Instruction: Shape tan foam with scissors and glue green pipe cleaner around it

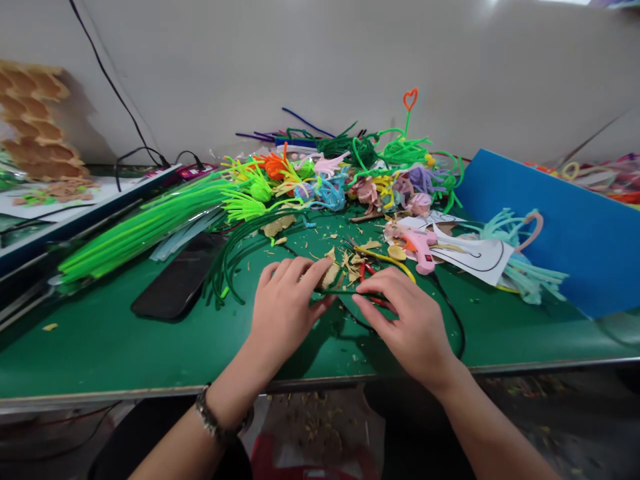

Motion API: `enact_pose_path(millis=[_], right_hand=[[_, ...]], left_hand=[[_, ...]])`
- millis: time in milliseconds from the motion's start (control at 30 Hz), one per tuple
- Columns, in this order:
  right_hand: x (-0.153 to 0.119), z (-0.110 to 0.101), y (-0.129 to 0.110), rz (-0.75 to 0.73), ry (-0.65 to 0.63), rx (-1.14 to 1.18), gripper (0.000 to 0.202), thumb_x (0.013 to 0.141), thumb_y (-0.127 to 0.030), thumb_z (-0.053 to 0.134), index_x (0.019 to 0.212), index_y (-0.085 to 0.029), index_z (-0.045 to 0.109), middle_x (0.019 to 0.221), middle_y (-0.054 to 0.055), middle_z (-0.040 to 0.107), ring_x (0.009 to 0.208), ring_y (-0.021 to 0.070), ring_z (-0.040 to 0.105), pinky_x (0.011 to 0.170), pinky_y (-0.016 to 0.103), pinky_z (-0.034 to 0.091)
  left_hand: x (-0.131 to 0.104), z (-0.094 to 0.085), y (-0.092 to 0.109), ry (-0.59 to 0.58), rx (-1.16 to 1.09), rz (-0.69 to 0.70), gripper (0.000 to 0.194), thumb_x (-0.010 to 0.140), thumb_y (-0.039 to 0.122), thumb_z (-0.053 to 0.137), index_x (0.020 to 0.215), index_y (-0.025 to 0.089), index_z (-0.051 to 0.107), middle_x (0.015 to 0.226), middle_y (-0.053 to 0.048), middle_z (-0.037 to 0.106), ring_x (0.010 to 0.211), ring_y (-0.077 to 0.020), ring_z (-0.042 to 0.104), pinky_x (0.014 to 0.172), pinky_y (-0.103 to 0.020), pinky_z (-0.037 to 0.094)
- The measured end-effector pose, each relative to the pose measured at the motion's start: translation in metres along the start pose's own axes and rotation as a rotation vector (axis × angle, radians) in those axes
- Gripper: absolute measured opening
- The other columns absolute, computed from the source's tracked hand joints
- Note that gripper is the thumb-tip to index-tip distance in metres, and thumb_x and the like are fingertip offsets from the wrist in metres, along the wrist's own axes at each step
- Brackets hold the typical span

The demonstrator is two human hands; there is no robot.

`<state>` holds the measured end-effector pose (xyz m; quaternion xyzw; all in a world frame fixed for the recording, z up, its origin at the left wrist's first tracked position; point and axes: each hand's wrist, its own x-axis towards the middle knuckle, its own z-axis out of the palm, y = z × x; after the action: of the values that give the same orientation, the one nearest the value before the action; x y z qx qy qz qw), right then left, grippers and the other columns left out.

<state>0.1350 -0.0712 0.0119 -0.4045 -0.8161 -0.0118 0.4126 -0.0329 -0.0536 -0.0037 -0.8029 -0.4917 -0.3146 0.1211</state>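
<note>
Between my two hands a dark green pipe cleaner (344, 292) is stretched level, just above the table. My left hand (287, 297) pinches its left end, and my right hand (407, 320) pinches the other end between thumb and forefinger. Right behind my fingers lie pliers with red handles (364, 270), partly hidden by my right hand, and a yellow-handled tool (387, 259). Tan scraps (353, 259) are scattered around them. A bunch of dark green pipe cleaners (227, 257) curves over the table left of my left hand.
A pink glue gun (420, 245) rests on paper at the right, before a blue board (555, 233). At left are a black phone (175, 277) and bright green pipe cleaners (145, 220). Colourful pipe-cleaner bundles (330, 190) pile up along the back. The green table's (125, 360) edge is near me.
</note>
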Motion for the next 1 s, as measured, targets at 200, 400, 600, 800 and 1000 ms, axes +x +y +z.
enact_pose_path(millis=[200,400,600,800,1000], right_hand=[[0.0008,-0.0005,-0.0043,-0.004,0.123,-0.095,0.010,0.076,-0.016,0.058,0.072,-0.019,0.049,0.064,-0.001,0.054,0.061,0.0106,0.053,0.053,0.022,0.044],[0.0009,0.0006,-0.0072,0.034,0.138,-0.121,0.013,0.075,-0.016,0.057,0.067,-0.019,0.047,0.061,-0.001,0.050,0.058,0.0112,0.049,0.051,0.023,0.041],[0.0007,0.0002,-0.0073,0.100,0.147,-0.121,0.014,0.073,-0.017,0.058,0.065,-0.019,0.046,0.060,-0.002,0.049,0.058,0.0108,0.048,0.053,0.023,0.040],[0.0006,0.0005,-0.0076,0.140,0.140,-0.118,0.014,0.072,-0.016,0.058,0.065,-0.019,0.046,0.060,-0.002,0.048,0.057,0.0101,0.048,0.052,0.022,0.040],[0.0008,-0.0007,-0.0065,0.148,0.125,-0.074,0.008,0.073,-0.014,0.055,0.070,-0.019,0.049,0.064,-0.002,0.052,0.060,0.0098,0.051,0.052,0.021,0.042]], left_hand=[[-0.0001,-0.0001,0.0030,-0.023,-0.053,0.006,0.034,0.075,0.030,0.062,0.108,0.022,0.055,0.090,-0.003,0.064,0.083,-0.0197,0.058,0.069,-0.031,0.037],[-0.0005,-0.0018,0.0058,0.010,-0.041,-0.001,0.032,0.074,0.026,0.064,0.106,0.025,0.056,0.092,-0.002,0.065,0.083,-0.0192,0.059,0.072,-0.031,0.036],[-0.0019,-0.0015,0.0082,0.029,-0.040,0.017,0.032,0.074,0.029,0.064,0.105,0.025,0.057,0.091,-0.002,0.066,0.083,-0.0192,0.059,0.073,-0.032,0.035],[-0.0027,-0.0017,0.0095,0.042,-0.040,0.038,0.031,0.074,0.027,0.065,0.104,0.025,0.057,0.092,-0.002,0.066,0.082,-0.0188,0.059,0.073,-0.031,0.035],[-0.0028,-0.0003,0.0093,0.018,-0.086,0.041,0.032,0.074,0.028,0.065,0.105,0.025,0.056,0.092,-0.001,0.065,0.083,-0.0189,0.059,0.072,-0.031,0.035]])
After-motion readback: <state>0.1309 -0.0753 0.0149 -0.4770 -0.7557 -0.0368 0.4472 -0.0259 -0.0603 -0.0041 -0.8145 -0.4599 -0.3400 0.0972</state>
